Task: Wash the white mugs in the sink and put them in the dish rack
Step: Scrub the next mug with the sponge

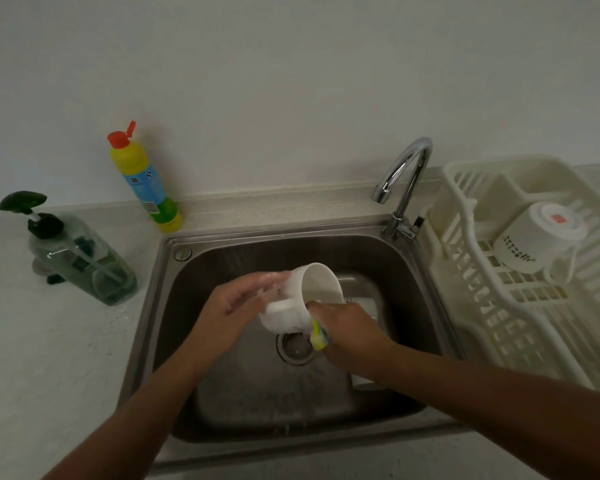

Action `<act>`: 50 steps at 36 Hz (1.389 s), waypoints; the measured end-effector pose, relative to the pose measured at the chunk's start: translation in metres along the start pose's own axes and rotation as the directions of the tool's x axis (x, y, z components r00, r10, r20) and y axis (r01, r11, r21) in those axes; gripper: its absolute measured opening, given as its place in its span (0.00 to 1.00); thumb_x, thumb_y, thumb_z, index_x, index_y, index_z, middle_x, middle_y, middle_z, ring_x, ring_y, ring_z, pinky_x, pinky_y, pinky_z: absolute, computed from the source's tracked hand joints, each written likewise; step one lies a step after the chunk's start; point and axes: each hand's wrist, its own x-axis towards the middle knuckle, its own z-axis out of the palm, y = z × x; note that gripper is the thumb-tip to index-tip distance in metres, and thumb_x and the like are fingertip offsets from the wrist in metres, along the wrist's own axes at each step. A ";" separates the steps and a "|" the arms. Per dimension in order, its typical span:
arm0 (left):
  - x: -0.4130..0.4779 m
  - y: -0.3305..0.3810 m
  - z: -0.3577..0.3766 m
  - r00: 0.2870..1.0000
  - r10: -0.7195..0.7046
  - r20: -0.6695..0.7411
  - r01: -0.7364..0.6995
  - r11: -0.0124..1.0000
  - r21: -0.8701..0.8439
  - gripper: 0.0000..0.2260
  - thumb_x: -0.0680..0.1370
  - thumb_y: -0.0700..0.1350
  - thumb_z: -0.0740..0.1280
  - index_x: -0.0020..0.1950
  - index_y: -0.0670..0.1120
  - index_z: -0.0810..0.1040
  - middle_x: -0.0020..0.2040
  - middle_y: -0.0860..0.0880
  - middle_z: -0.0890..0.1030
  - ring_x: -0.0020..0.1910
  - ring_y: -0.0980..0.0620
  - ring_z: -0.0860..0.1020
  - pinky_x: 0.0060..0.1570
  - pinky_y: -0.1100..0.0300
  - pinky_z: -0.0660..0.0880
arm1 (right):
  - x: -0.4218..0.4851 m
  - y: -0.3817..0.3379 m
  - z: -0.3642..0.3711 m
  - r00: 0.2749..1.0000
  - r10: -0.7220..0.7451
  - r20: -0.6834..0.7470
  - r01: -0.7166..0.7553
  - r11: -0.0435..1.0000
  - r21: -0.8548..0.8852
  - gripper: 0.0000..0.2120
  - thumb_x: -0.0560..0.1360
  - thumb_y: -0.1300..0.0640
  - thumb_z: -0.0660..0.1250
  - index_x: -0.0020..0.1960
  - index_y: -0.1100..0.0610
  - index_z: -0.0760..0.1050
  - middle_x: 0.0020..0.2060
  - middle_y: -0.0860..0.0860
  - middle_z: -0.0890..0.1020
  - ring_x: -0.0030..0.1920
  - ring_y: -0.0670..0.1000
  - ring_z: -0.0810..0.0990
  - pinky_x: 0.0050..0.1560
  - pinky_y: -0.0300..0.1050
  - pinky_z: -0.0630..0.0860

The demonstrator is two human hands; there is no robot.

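The left grip point(245, 299) is holding a soapy mug point(321, 289) over the sink point(239, 258); the right grip point(350, 327) is pressing a sponge point(318, 336), clutched in its fingers, against it. A second mug point(530, 240) is sitting upturned in the rack point(520, 306).

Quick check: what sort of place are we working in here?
Most likely a small kitchen counter. A stainless steel sink with a curved tap, a white dish rack holding an upturned mug beside it, and a yellow detergent bottle against the wall all point that way.

Home kitchen — steel sink point(174, 306), faucet point(407, 181), dish rack point(520, 306)
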 end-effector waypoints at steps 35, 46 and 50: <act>0.050 0.012 0.021 0.941 -0.331 -0.066 0.336 0.938 0.090 0.09 0.82 0.41 0.62 0.47 0.47 0.82 0.38 0.48 0.85 0.40 0.52 0.83 0.48 0.55 0.78 | -0.002 0.011 0.017 0.691 -0.723 0.022 0.676 0.635 -0.372 0.17 0.74 0.55 0.72 0.60 0.59 0.75 0.47 0.54 0.84 0.45 0.53 0.82 0.47 0.45 0.79; -0.042 -0.024 0.032 0.994 0.056 -0.089 -0.040 0.985 0.170 0.26 0.79 0.43 0.58 0.78 0.47 0.62 0.76 0.56 0.67 0.75 0.53 0.66 0.72 0.57 0.66 | -0.001 0.007 0.019 0.791 -0.609 -0.056 0.554 0.752 -0.357 0.26 0.66 0.53 0.79 0.55 0.58 0.68 0.41 0.54 0.84 0.38 0.52 0.83 0.41 0.45 0.80; -0.041 -0.047 0.030 0.991 0.128 -0.043 -0.101 0.918 0.382 0.43 0.72 0.47 0.73 0.81 0.48 0.53 0.80 0.51 0.58 0.79 0.48 0.58 0.77 0.48 0.59 | 0.001 -0.001 0.018 0.813 -0.574 -0.103 0.529 0.800 -0.283 0.25 0.65 0.54 0.80 0.54 0.59 0.71 0.41 0.54 0.84 0.39 0.52 0.83 0.42 0.45 0.81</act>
